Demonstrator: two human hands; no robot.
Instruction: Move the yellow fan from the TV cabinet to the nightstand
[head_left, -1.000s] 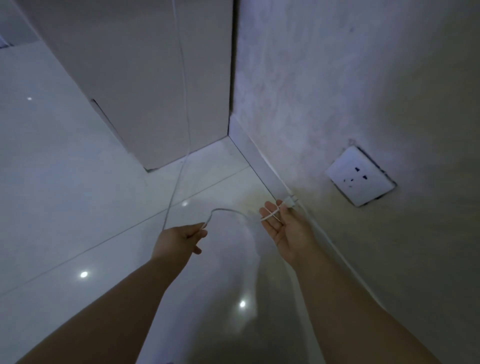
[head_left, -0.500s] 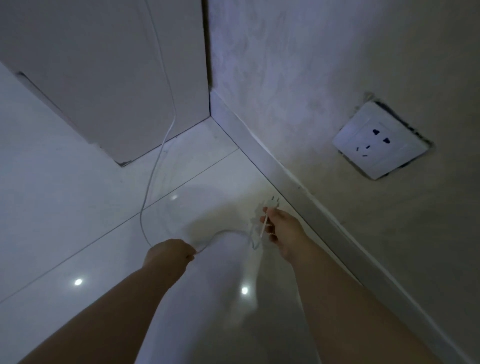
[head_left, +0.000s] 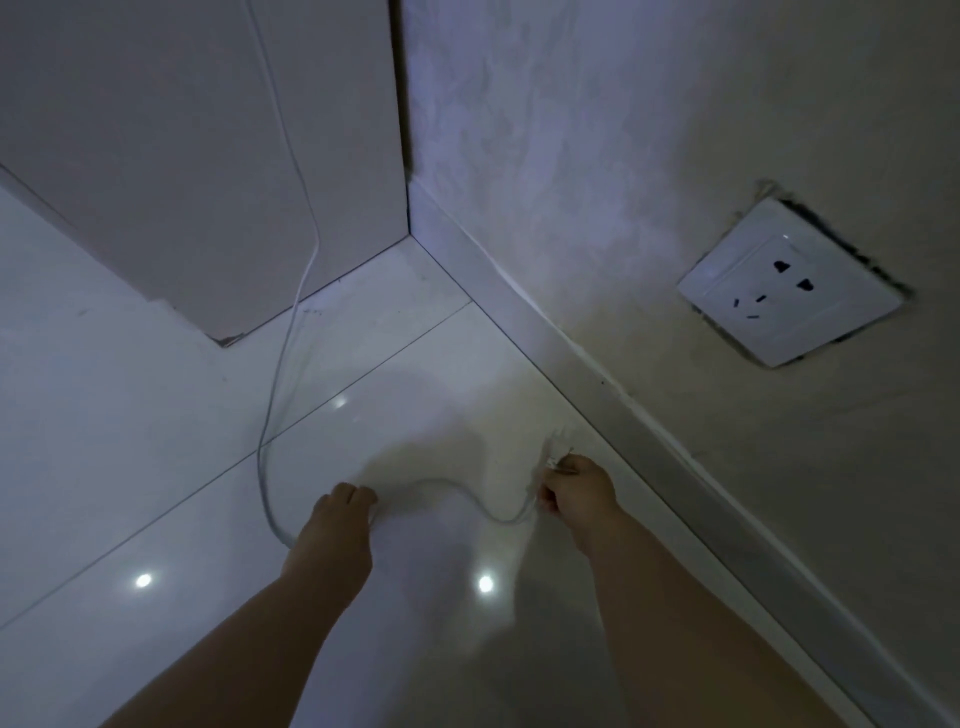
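The yellow fan itself is out of view. Its thin white power cord (head_left: 280, 374) hangs down the side of a pale cabinet (head_left: 197, 156) and loops low over the floor. My left hand (head_left: 337, 525) is closed around the cord. A short slack arc of cord (head_left: 467, 499) runs from it to my right hand (head_left: 576, 493), which pinches the cord's end. The small white plug (head_left: 556, 452) sticks up out of those fingers, blurred.
A white wall socket (head_left: 789, 283) sits on the wall to the right, above the grey skirting board (head_left: 597, 374). Glossy white floor tiles (head_left: 130, 415) reflect ceiling lights. The cabinet meets the wall in the corner.
My right hand has turned from palm-up to a closed pinch on the cord end. Both hands sit lower in view, the socket has shifted right, and more cord shows along the cabinet.
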